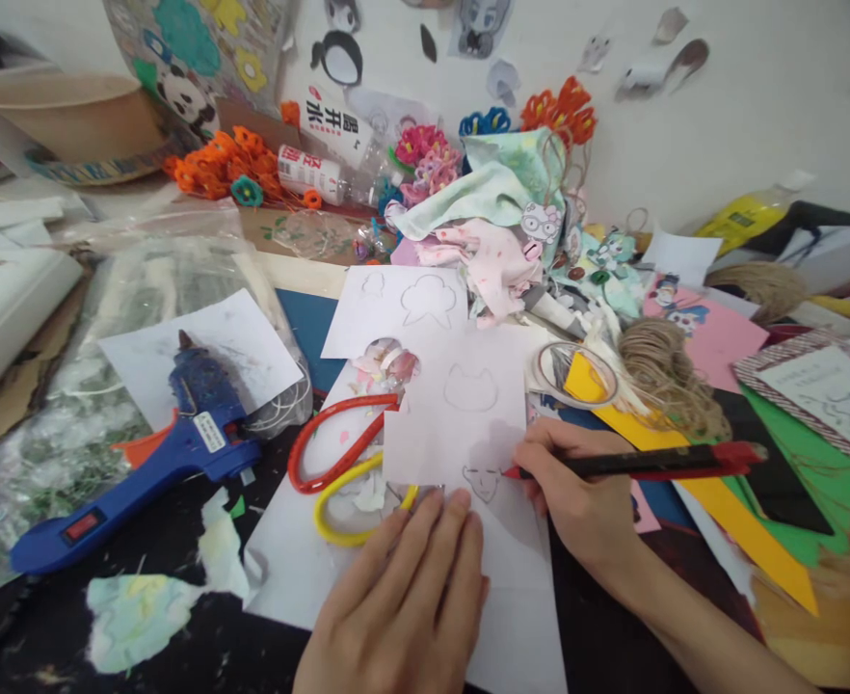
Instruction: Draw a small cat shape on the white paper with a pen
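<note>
My right hand (584, 492) grips a black and red pen (663, 461), its tip touching the edge of a small drawn face (481, 480) on white paper (461, 434). Fingers stretched out, my left hand (403, 598) lies flat over the lower left of the paper and holds nothing. Above the face a cat-head outline (470, 388) is drawn. Rounded outlines (429, 299) show on another white sheet further back. Just beyond my left fingers are scissors with red (338, 443) and yellow (345, 525) handle loops; their blades are mostly hidden.
A blue glue gun (200, 434) lies at left beside a plastic bag (56, 482). Fabric scraps (497, 202) and crocheted flowers (229, 164) pile up behind the paper. Right of it are a tape roll (576, 374), twine (671, 376) and coloured card (750, 540).
</note>
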Tool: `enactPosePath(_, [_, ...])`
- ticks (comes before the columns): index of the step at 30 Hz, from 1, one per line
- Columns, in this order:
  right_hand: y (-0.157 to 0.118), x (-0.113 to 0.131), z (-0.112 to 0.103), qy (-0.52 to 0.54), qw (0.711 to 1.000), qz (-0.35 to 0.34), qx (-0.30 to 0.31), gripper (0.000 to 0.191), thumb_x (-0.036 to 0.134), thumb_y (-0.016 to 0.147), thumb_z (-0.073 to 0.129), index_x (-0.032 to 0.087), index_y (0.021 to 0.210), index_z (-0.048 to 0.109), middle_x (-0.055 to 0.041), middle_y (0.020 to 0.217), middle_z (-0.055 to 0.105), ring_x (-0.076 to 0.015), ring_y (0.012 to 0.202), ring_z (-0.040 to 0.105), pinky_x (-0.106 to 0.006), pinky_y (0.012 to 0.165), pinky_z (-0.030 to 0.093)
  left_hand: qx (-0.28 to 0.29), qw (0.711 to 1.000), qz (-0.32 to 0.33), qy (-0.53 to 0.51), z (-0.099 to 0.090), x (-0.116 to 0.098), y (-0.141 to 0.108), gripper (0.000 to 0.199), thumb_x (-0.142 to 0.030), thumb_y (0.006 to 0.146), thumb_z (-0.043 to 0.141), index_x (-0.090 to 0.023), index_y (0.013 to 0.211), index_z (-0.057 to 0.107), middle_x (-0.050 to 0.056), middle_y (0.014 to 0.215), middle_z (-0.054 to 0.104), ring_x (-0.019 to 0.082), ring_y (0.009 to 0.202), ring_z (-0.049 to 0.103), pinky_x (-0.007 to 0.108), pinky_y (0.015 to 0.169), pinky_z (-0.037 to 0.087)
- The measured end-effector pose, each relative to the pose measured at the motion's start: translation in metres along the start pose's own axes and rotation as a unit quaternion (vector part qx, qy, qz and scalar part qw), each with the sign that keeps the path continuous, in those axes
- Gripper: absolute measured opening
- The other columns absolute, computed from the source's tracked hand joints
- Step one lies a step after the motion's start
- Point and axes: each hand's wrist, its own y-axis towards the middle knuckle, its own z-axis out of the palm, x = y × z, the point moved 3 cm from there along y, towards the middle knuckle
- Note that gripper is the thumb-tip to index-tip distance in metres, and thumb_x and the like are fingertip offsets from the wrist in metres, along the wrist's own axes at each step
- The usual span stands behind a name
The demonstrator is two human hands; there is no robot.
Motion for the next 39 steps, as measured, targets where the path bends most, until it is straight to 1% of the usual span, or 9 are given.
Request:
enactPosePath(6, [0.0, -0.002, 0.001, -0.012, 1.0, -0.003, 0.007, 0.032, 0.021, 0.079, 0.054, 0.021, 0.047, 0.048, 0.0058, 0.039, 0.045, -0.0083, 0.034, 0.039, -0.025, 0.038, 0.027, -0.002, 1.0, -0.004, -0.003, 0.0, 0.0, 0.0, 0.031, -0.022, 0.098, 0.058, -0.013, 0.126, 0.069, 0.005, 0.132, 0.07, 0.019, 0.124, 0.064, 0.034, 0.125, 0.027])
enactPosePath(15, [-0.001, 0.006, 0.001, -0.041, 0.997, -0.057, 0.042, 0.036, 0.019, 0.081, 0.054, 0.02, 0.046, 0.045, 0.006, 0.038, 0.043, -0.0072, 0.036, 0.038, -0.025, 0.04, 0.026, -0.001, 1.0, -0.006, 0.001, 0.0, 0.0, 0.0, 0.03, -0.022, 0.099, 0.056, -0.014, 0.125, 0.069, 0.004, 0.132, 0.07, 0.018, 0.123, 0.065, 0.034, 0.125, 0.026])
enactPosePath(19, [-0.002, 0.004, 0.0, -0.025, 0.997, -0.058, 0.049, 0.036, 0.017, 0.081, 0.057, 0.02, 0.047, 0.047, 0.0061, 0.039, 0.045, -0.0068, 0.036, 0.038, -0.024, 0.039, 0.026, -0.002, 1.0, -0.002, 0.002, -0.001, 0.0, 0.0, 0.031, -0.022, 0.099, 0.057, -0.013, 0.125, 0.069, 0.005, 0.132, 0.07, 0.019, 0.123, 0.064, 0.034, 0.124, 0.027])
enactPosePath(22, [-0.003, 0.001, -0.002, 0.054, 0.997, -0.048, 0.018, 0.038, 0.015, 0.083, 0.06, 0.02, 0.047, 0.049, 0.0065, 0.039, 0.046, -0.0068, 0.036, 0.039, -0.023, 0.039, 0.027, -0.002, 1.0, -0.002, 0.002, -0.001, 0.0, 0.0, 0.031, -0.022, 0.099, 0.056, -0.013, 0.126, 0.069, 0.005, 0.132, 0.07, 0.018, 0.123, 0.064, 0.034, 0.124, 0.027])
enactPosePath(25, [-0.002, -0.003, -0.005, 0.157, 0.987, -0.019, -0.027, 0.039, 0.017, 0.087, 0.064, 0.02, 0.05, 0.051, 0.0059, 0.044, 0.052, -0.0074, 0.037, 0.045, -0.022, 0.039, 0.03, -0.003, 1.0, -0.003, 0.0, -0.001, 0.001, 0.0, 0.031, -0.021, 0.099, 0.057, -0.013, 0.126, 0.069, 0.005, 0.132, 0.07, 0.018, 0.123, 0.065, 0.033, 0.124, 0.027])
enactPosePath(28, [0.0, -0.004, -0.005, 0.158, 0.986, 0.006, -0.047, 0.036, 0.022, 0.09, 0.066, 0.02, 0.055, 0.055, 0.0049, 0.048, 0.056, -0.0081, 0.039, 0.048, -0.022, 0.038, 0.03, -0.003, 1.0, 0.001, 0.0, 0.0, 0.0, 0.001, 0.031, -0.021, 0.099, 0.056, -0.013, 0.126, 0.069, 0.005, 0.132, 0.07, 0.018, 0.123, 0.065, 0.033, 0.124, 0.027])
enactPosePath(30, [0.002, -0.002, -0.004, 0.119, 0.992, 0.006, -0.038, 0.037, 0.025, 0.091, 0.066, 0.019, 0.056, 0.055, 0.0053, 0.048, 0.054, -0.0077, 0.039, 0.046, -0.022, 0.039, 0.03, -0.004, 1.0, 0.001, 0.001, 0.0, 0.0, 0.001, 0.031, -0.021, 0.099, 0.056, -0.012, 0.126, 0.069, 0.006, 0.132, 0.07, 0.018, 0.123, 0.065, 0.033, 0.124, 0.026])
enactPosePath(34, [0.006, 0.006, 0.0, 0.051, 0.998, -0.022, -0.003, 0.042, 0.027, 0.09, 0.065, 0.02, 0.054, 0.046, 0.0071, 0.047, 0.045, -0.0067, 0.042, 0.04, -0.021, 0.043, 0.031, -0.009, 1.0, 0.001, 0.001, -0.001, 0.0, 0.0, 0.031, -0.021, 0.099, 0.056, -0.012, 0.125, 0.069, 0.006, 0.131, 0.07, 0.019, 0.122, 0.065, 0.034, 0.124, 0.026])
enactPosePath(39, [0.005, 0.008, 0.007, 0.06, 0.997, 0.002, 0.052, 0.041, 0.032, 0.093, 0.062, 0.021, 0.056, 0.049, 0.0059, 0.043, 0.051, -0.0081, 0.038, 0.046, -0.021, 0.041, 0.036, -0.009, 1.0, 0.002, 0.005, 0.0, 0.0, 0.0, 0.031, -0.022, 0.099, 0.055, -0.012, 0.125, 0.069, 0.005, 0.131, 0.07, 0.019, 0.122, 0.065, 0.034, 0.125, 0.025])
